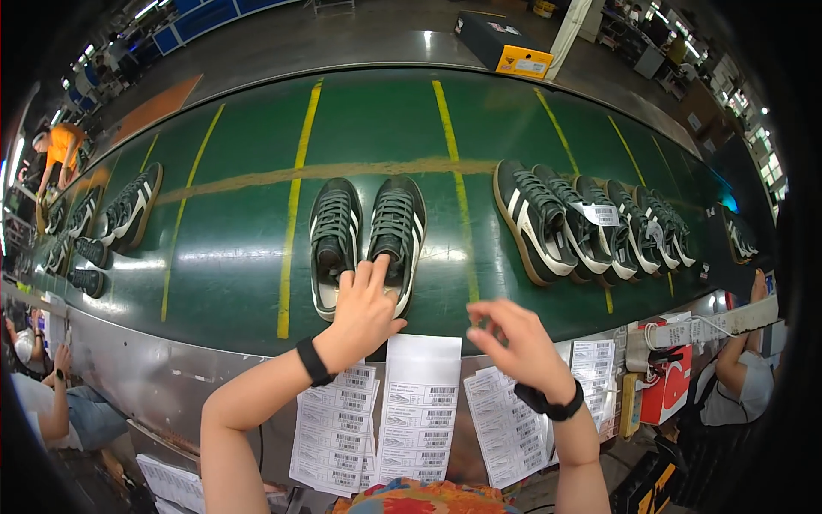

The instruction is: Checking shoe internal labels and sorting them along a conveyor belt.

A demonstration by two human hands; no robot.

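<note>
In the head view, a green conveyor belt (240, 223) with yellow lines curves across the picture, with a steel ledge (145, 360) along its near edge. A pair of dark shoes (366, 236) with pale stripes and tan soles stands in the middle of the belt, toes pointing away from the person, the two shoes side by side and almost touching.

The left hand (364, 313) reaches onto the belt from the lower edge. Its fingers (370, 276) rest on the heel opening of the right shoe of the pair, the grip half open and laid on the shoe rather than closed round it; the thumb sticks out to the right. A black band sits on that wrist.

The right hand (514, 343) hovers over the near edge of the belt, just right of the pair and apart from it. Its fingers are curled loosely, thumb and forefinger tips drawn close together; whether anything small is pinched there I cannot tell. This wrist also wears a black band.

Below the hands, label sheets (419, 411) hang in overlapping stacks on the ledge front.

To the right, a row of shoes (591, 227) of the same kind lies tilted and overlapping, a white tag (602, 214) on one. More shoes (128, 210) lie at the left. A box (501, 43) stands on the floor beyond the belt. A red and white box (672, 385) sits at the right, beside another person's arm.
</note>
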